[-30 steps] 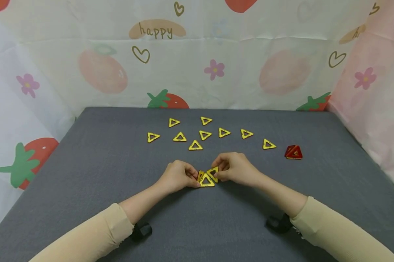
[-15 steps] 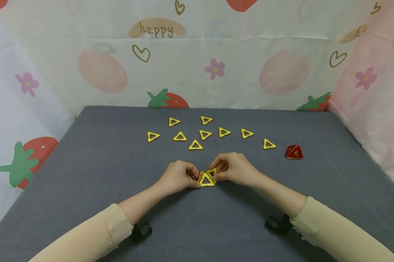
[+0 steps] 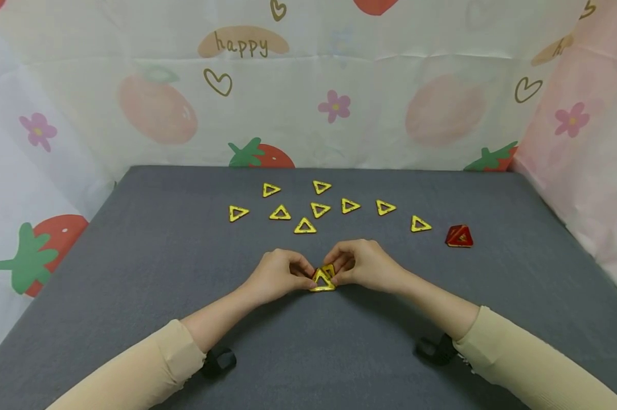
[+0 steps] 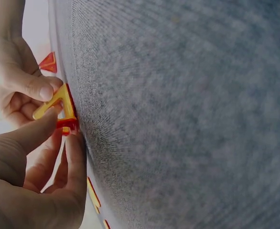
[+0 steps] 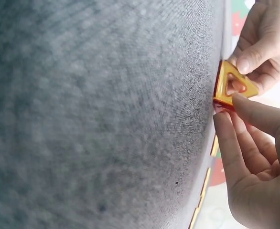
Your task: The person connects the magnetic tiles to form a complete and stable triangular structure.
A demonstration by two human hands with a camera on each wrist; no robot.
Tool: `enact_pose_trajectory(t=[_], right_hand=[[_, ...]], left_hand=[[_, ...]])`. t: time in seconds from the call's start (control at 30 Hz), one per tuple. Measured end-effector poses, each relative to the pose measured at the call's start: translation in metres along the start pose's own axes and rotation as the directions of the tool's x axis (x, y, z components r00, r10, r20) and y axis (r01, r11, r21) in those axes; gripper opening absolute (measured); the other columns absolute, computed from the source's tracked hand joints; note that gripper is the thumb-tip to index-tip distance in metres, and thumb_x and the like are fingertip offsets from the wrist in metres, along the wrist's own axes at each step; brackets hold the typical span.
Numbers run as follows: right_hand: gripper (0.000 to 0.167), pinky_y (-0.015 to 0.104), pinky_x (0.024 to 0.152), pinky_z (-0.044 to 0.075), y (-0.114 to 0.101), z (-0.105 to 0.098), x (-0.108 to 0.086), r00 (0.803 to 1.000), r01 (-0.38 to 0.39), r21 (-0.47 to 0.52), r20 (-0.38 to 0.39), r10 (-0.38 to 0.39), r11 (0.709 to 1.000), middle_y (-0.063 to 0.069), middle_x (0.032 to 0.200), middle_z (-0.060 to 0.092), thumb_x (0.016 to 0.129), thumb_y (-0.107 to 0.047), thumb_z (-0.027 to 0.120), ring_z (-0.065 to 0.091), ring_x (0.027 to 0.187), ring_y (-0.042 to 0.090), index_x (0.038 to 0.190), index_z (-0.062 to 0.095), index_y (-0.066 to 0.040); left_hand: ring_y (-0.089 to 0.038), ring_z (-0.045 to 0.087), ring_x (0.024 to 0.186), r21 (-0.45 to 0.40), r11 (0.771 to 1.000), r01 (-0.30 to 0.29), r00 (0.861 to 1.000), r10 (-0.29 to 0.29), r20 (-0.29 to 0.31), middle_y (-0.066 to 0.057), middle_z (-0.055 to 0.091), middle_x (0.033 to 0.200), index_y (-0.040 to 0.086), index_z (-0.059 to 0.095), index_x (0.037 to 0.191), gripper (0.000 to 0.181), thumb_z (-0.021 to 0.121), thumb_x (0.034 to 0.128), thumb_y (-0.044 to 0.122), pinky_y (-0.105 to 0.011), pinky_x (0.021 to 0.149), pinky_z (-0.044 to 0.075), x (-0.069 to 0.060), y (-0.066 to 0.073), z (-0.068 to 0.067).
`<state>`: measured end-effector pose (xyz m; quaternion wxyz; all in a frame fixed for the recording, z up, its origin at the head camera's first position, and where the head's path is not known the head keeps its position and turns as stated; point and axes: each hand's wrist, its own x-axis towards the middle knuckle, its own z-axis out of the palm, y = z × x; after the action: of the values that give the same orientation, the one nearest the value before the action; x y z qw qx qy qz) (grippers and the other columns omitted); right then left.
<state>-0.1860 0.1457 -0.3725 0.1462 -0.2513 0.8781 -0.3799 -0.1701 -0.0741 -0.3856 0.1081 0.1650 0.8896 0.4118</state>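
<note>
Several yellow, open-centred triangular magnetic tiles with red edges meet between my hands near the table's middle. The front tile [image 3: 323, 288] leans up facing me, and a side tile [image 3: 329, 269] stands tilted behind it on the right. My left hand [image 3: 272, 277] pinches the left side of this group between thumb and fingers. On its right side my right hand [image 3: 366, 265] pinches with thumb and fingers. In the right wrist view the front tile's yellow face [image 5: 220, 87] shows, with a thumb from each side touching it. Fingers mostly hide the rear of the group.
Farther back on the grey table [image 3: 185, 228], several loose yellow triangular tiles lie flat, such as one nearest tile [image 3: 305, 226] and one at the right [image 3: 420, 224]. A red pyramid of tiles [image 3: 459, 237] stands right of them. A printed curtain [image 3: 287, 114] hangs behind the table.
My right hand has moved left and inward, and the right side tile has folded in closer to the front tile. The front tile stands steeper. My left hand barely moved.
</note>
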Motion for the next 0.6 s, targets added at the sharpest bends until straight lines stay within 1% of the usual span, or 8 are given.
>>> enact_pose_trajectory(t=[0.1,0.33,0.47,0.57,0.6], right_hand=[[0.028,0.024,0.07,0.056,0.0003,0.0006,0.0001,1.0,0.013,-0.006,0.001,-0.013,1.0,0.001,0.091,0.075,0.081,-0.011,0.08,0.069,0.081,0.006,0.108,0.071,-0.014],[0.026,0.021,0.071,0.056,-0.0006,0.0027,-0.0004,0.999,0.045,0.009,0.027,-0.046,0.999,0.002,0.093,0.075,0.083,-0.01,0.078,0.07,0.084,0.006,0.107,0.071,-0.013],[0.025,0.021,0.072,0.055,-0.0014,0.0034,-0.0005,0.998,0.054,-0.007,0.026,-0.053,0.999,0.001,0.093,0.075,0.083,-0.01,0.078,0.07,0.085,0.006,0.107,0.07,-0.014],[0.025,0.021,0.073,0.056,-0.0014,0.0034,-0.0006,0.998,0.055,-0.015,0.024,-0.055,0.998,0.0,0.095,0.075,0.083,-0.011,0.079,0.07,0.086,0.007,0.106,0.071,-0.016],[0.025,0.021,0.073,0.056,-0.0012,0.0033,-0.0006,0.998,0.055,-0.016,0.026,-0.055,0.998,0.0,0.096,0.075,0.083,-0.011,0.079,0.07,0.086,0.007,0.106,0.071,-0.016]], left_hand=[[-0.004,0.064,0.07,0.003,1.0,-0.007,1.0,0.007,0.006,-0.002,0.076,0.083,0.01,0.076,0.087,0.012,0.083,0.0791,0.016,-0.02,0.063,0.05,-0.0001,0.0009,0.0005],[-0.005,0.064,0.07,-0.002,1.0,0.001,1.0,0.0,0.008,-0.002,0.075,0.081,0.009,0.075,0.086,0.01,0.082,0.0799,0.014,-0.02,0.063,0.049,-0.0015,0.0037,0.0018],[-0.003,0.063,0.068,0.013,1.0,-0.021,1.0,0.021,0.003,-0.001,0.074,0.08,0.009,0.075,0.085,0.01,0.082,0.0794,0.013,-0.021,0.062,0.049,-0.0022,0.0041,0.0018],[-0.004,0.063,0.069,0.03,0.999,-0.043,0.999,0.042,0.011,-0.002,0.075,0.083,0.01,0.076,0.085,0.01,0.082,0.0794,0.015,-0.021,0.062,0.049,-0.0017,0.0038,0.0014],[-0.005,0.064,0.07,0.028,0.999,-0.042,0.999,0.042,0.011,-0.002,0.075,0.084,0.01,0.076,0.085,0.01,0.082,0.0789,0.015,-0.021,0.063,0.049,-0.0013,0.0038,0.0015]])
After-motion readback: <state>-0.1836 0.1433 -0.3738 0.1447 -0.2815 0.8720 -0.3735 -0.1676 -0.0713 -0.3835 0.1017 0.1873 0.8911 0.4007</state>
